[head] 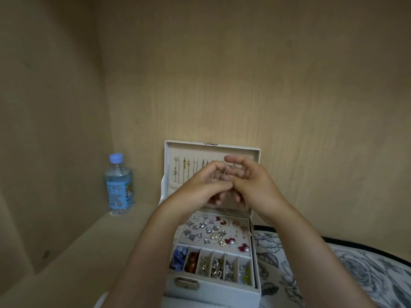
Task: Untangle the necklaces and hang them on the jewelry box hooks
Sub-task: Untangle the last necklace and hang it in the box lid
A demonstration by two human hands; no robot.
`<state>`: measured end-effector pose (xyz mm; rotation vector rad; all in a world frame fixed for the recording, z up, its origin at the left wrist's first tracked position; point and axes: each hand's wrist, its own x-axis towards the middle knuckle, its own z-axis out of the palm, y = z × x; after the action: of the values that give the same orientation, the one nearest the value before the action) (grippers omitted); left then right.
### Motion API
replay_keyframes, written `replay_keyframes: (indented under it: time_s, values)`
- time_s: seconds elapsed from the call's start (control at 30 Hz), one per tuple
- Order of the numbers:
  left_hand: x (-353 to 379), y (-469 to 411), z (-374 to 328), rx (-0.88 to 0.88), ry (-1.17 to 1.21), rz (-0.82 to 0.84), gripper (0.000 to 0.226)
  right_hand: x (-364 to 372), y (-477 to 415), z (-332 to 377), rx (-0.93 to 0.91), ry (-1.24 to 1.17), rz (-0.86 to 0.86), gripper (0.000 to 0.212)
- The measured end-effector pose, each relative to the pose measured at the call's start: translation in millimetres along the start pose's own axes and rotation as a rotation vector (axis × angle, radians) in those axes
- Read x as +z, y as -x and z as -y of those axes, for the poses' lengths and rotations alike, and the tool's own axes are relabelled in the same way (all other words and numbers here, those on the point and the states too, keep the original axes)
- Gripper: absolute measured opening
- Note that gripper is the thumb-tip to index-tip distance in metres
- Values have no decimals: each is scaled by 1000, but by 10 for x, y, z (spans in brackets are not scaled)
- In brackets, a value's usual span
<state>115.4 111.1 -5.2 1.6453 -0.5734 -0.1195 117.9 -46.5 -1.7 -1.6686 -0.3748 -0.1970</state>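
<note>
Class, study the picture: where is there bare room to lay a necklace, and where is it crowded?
Free: the shelf between the water bottle and the jewelry box, running on toward the viewer. Crowded: the box's tray and compartments, full of trinkets; the left hand and right hand hold the necklace before the lid.

Your left hand [200,188] and right hand [258,185] meet in front of the upright lid [211,146] of the open jewelry box [213,287]. Both pinch a thin necklace chain [226,172] between curled fingers. Other chains [185,166] hang inside the lid. Below the hands: stud earrings [213,232] and divided compartments [198,261]. Left, well apart: water bottle [119,185]. Right: floral fabric [355,272].
</note>
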Motion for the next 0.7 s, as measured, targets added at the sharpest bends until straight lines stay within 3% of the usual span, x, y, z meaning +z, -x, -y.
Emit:
replay_keyframes:
  time_s: [0.1,0.2,0.37,0.47,0.6,0.7]
  values:
    - [-37,-10,-6,-17,27,14,25,-45,-44,0,26,-17,11,24]
    - [-63,-40,25,-38,1,-74,22,-194,-52,17,92,15,54,17]
    - [-18,-39,85,-75,-153,-141,9,-407,6,49,251,291,260,14]
    - [42,-54,108,-80,-255,-129,7,-400,17,43,253,396,269,15]
    - [-34,-56,139,-46,-193,-171,9,-454,63,43,226,321,385,15]
    - [-9,-82,176,13,-156,-261,11,-382,35,-9,143,217,90,11]
